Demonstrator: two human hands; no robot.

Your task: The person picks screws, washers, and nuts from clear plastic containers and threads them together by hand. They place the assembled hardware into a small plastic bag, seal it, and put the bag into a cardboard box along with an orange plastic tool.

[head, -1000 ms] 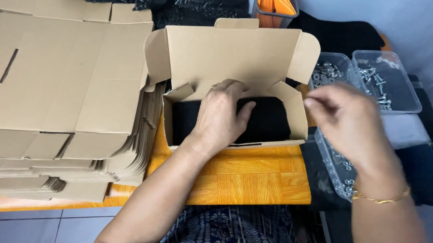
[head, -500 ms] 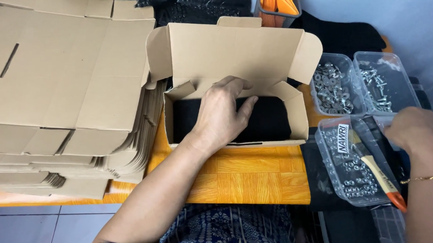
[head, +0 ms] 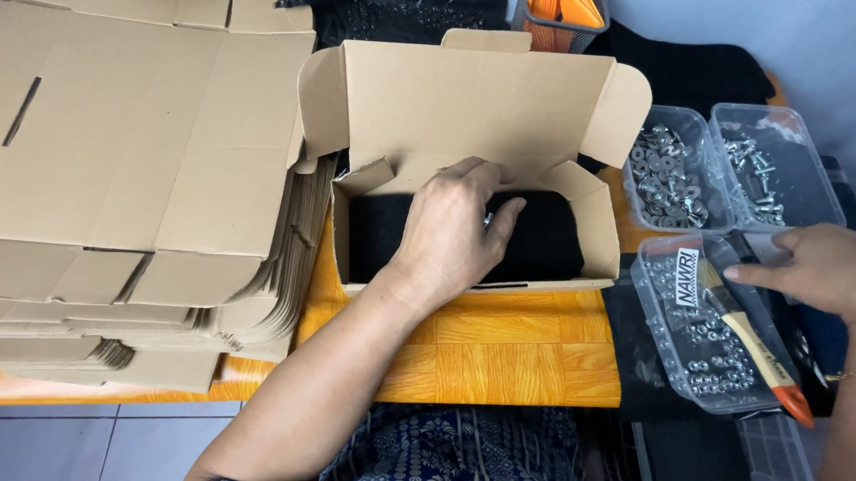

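Observation:
An open cardboard box (head: 476, 105) stands on the orange table (head: 501, 344) with its lid flap raised. Black fabric (head: 547, 243) lines its inside. My left hand (head: 448, 237) rests flat on that fabric, fingers spread toward the back wall, holding nothing. My right hand (head: 822, 270) hovers at the right, over a clear plastic tray (head: 690, 336) of small metal fasteners. Its fingers point left at the tray's labelled end, and nothing shows in its grip. A tool with a wooden handle and an orange tip (head: 753, 350) lies across this tray.
A tall stack of flattened cardboard boxes (head: 126, 163) fills the left side. Two more clear trays (head: 670, 171) (head: 774, 168) of screws and washers sit at the right rear. An orange-filled container (head: 561, 6) and black cloth lie behind the box.
My right hand has moved from beside the box out to the right, over the fastener tray. My left hand has stayed on the black fabric.

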